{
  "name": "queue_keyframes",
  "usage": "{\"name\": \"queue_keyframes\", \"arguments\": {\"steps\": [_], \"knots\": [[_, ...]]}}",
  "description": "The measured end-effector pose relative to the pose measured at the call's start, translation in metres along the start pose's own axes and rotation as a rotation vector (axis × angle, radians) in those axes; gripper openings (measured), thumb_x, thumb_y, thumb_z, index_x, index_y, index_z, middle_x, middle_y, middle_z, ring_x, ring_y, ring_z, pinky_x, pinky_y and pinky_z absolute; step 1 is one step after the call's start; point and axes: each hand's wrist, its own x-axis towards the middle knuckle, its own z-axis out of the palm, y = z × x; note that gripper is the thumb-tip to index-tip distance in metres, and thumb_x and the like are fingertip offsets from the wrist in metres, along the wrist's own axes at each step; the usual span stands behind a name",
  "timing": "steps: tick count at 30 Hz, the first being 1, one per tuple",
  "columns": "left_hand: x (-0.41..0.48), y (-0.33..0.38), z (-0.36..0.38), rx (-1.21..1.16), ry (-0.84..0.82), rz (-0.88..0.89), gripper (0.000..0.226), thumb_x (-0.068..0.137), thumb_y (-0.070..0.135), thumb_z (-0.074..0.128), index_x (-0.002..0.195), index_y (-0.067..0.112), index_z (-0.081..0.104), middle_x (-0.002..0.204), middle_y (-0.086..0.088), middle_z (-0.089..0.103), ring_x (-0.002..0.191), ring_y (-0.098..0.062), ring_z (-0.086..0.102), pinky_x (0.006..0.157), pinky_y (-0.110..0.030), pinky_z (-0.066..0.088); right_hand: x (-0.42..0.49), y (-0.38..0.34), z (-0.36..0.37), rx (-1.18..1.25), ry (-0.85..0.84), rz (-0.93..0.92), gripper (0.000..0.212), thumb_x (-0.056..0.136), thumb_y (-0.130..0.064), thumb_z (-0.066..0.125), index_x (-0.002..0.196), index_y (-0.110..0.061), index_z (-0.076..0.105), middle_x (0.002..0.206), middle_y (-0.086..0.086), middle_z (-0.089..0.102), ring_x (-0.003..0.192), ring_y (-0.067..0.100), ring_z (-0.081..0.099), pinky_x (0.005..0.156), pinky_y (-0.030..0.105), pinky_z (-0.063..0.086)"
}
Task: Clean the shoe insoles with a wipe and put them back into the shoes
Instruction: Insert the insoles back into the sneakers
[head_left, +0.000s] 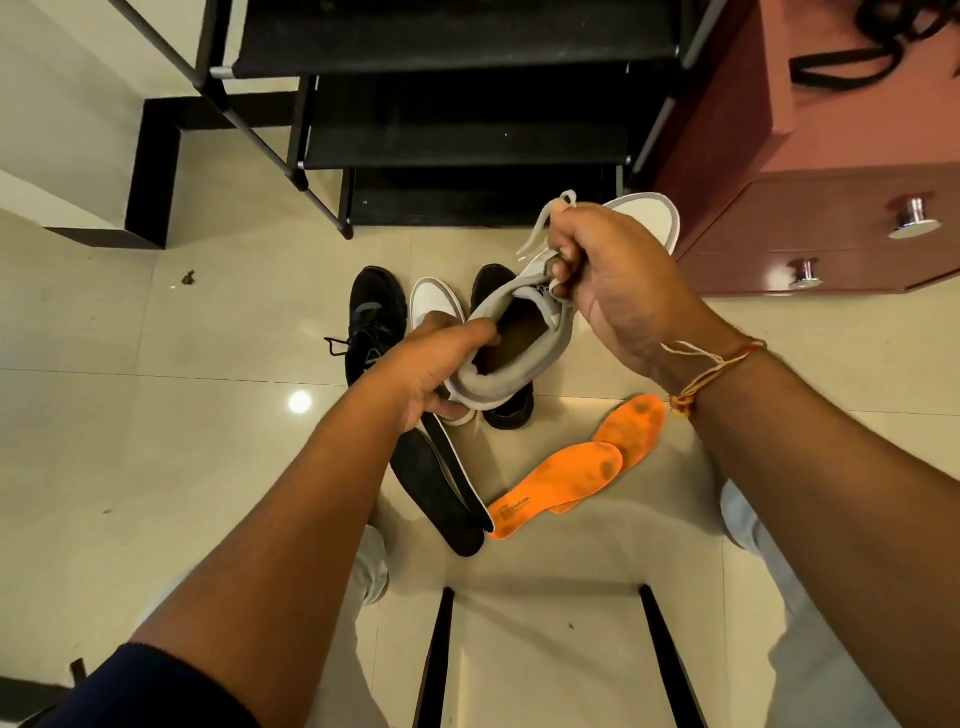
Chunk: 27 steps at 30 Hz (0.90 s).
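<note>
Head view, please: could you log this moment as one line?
left hand: grips grey shoe collar | right hand: holds tongue | orange insoles, black insoles: out of shoes

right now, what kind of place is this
Probably a home shoe-storage corner: a black tiered rack on glossy floor tiles, a reddish drawer cabinet beside it.

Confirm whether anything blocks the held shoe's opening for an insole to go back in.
Nothing visible does. The right hand holds the tongue and laces of the grey shoe back, the left hand grips its heel collar, and the opening shows unobstructed. The orange insoles and black insoles lie on the floor, in neither hand.
</note>
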Motion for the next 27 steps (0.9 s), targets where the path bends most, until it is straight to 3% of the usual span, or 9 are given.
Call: {"name": "queue_keyframes", "arguments": {"steps": [5, 8, 10, 13, 17, 27], "knots": [[0.0, 0.004, 0.012, 0.008, 0.169, 0.032, 0.053, 0.088, 0.045, 0.066, 0.131, 0.025, 0.044, 0.116, -0.007, 0.06, 0.104, -0.028, 0.063, 0.086, -0.052, 0.059, -0.001, 0.004, 0.003, -0.026, 0.011, -0.019, 0.039, 0.092, -0.035, 0.047, 0.057, -0.025, 0.057, 0.076, 0.006, 0.054, 0.085, 0.022, 0.053, 0.088, 0.041, 0.046], [-0.004, 0.009, 0.015, -0.013, 0.268, 0.073, 0.069, 0.08, 0.058, 0.065, 0.136, 0.024, 0.042, 0.121, -0.006, 0.057, 0.103, -0.026, 0.063, 0.08, -0.048, 0.062, -0.005, 0.008, 0.012, -0.012, -0.045, 0.012, 0.038, 0.094, -0.022, 0.05, 0.061, -0.022, 0.068, 0.09, 0.005, 0.069, 0.106, 0.017, 0.064, 0.106, 0.039, 0.047], [-0.008, 0.012, 0.016, -0.029, 0.322, 0.103, 0.086, 0.066, 0.066, 0.06, 0.139, 0.024, 0.039, 0.124, -0.007, 0.055, 0.104, -0.027, 0.062, 0.078, -0.048, 0.062, -0.008, 0.008, 0.015, -0.176, -0.071, 0.001, 0.029, 0.093, -0.022, 0.055, 0.073, -0.022, 0.075, 0.1, 0.0, 0.074, 0.108, 0.01, 0.065, 0.102, 0.031, 0.049], [-0.007, 0.011, 0.016, -0.054, 0.401, 0.175, 0.094, 0.054, 0.073, 0.056, 0.134, 0.026, 0.041, 0.125, -0.008, 0.055, 0.105, -0.028, 0.062, 0.082, -0.052, 0.06, -0.013, 0.011, 0.016, -0.617, -0.098, -0.125, 0.022, 0.098, -0.021, 0.053, 0.097, -0.025, 0.075, 0.106, -0.011, 0.071, 0.102, 0.001, 0.062, 0.084, 0.012, 0.045], [-0.008, 0.008, 0.025, -0.081, 0.39, 0.246, 0.085, 0.056, 0.072, 0.061, 0.128, 0.029, 0.045, 0.125, -0.012, 0.056, 0.103, -0.029, 0.065, 0.085, -0.051, 0.059, -0.012, 0.02, 0.017, -1.169, -0.161, -0.371, 0.022, 0.087, 0.001, 0.05, 0.097, -0.007, 0.068, 0.105, 0.01, 0.065, 0.099, 0.03, 0.061, 0.084, 0.032, 0.047], [-0.024, 0.012, 0.042, 0.036, 0.361, 0.365, 0.087, 0.061, 0.067, 0.053, 0.138, 0.028, 0.04, 0.128, -0.01, 0.054, 0.109, -0.028, 0.061, 0.088, -0.046, 0.059, -0.019, 0.018, 0.013, -1.423, -0.226, -0.343, 0.023, 0.093, -0.005, 0.053, 0.115, -0.006, 0.059, 0.119, 0.014, 0.056, 0.105, 0.031, 0.056, 0.087, 0.035, 0.042]]}}
